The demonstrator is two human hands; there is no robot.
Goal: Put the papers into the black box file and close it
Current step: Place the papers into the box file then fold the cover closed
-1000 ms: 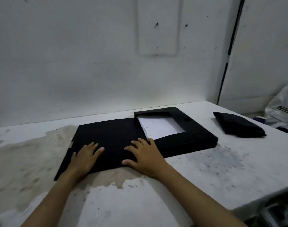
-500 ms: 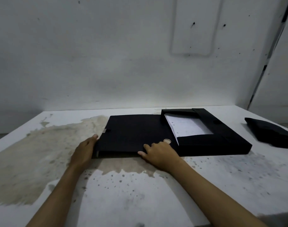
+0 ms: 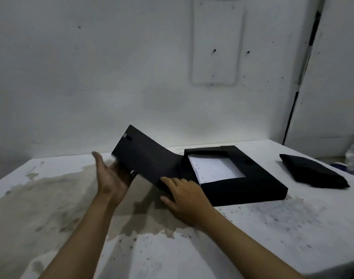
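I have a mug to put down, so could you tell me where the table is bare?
Bare: the white table in front of the black box file, and the stained left side. Crowded: around the raised lid, both hands, and the black bundle.

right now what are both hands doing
Left hand: open, palm under the raised lid, lifting it.
Right hand: open, fingers resting on the lid near the fold.
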